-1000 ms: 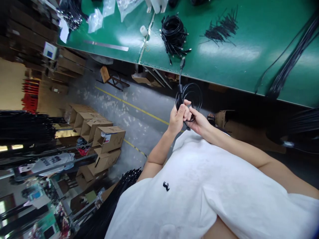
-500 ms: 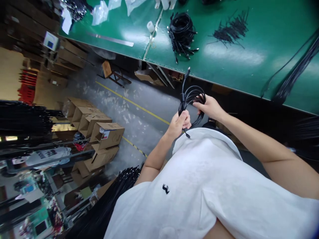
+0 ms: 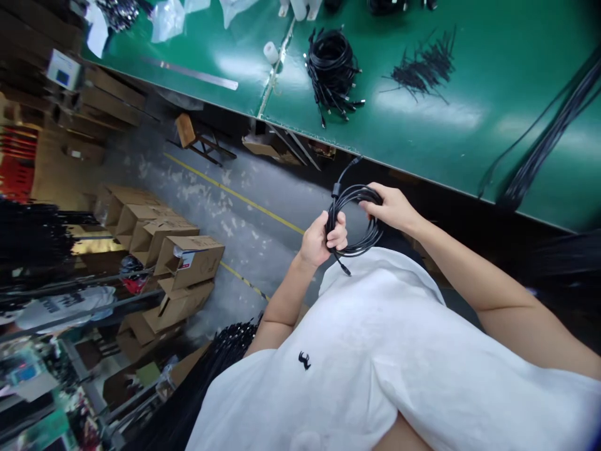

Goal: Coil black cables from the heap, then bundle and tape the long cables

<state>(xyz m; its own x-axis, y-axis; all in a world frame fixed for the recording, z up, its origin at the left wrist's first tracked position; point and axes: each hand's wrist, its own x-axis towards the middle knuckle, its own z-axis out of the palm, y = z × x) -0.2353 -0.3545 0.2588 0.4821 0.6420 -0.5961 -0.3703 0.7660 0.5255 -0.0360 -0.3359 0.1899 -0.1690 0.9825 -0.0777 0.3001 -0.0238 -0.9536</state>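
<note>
A black cable [image 3: 364, 247], wound into a round coil, is held in front of my body, just off the table's near edge. My left hand [image 3: 323, 239] is closed round the coil's left side. One cable end with a thick barrel sticks up above that hand, and a plug end hangs out below it. At the coil's upper right, my right hand [image 3: 387, 207] grips the loops between thumb and fingers. On the table lie a pile of coiled black cables [image 3: 331, 69] with metal plugs and a scatter of short black ties [image 3: 422, 67].
The green table [image 3: 413, 141] runs along the top. A metal ruler [image 3: 197, 74], a white roll [image 3: 271, 52] and a bundle of long black cables [image 3: 549, 153] lie on it. Open cardboard boxes [image 3: 188, 263] and a stool [image 3: 185, 129] stand on the floor to the left.
The coil has opened into a rounder ring between my hands. Its upper plug end has tilted to the right, and both hands sit slightly lower relative to the table edge.
</note>
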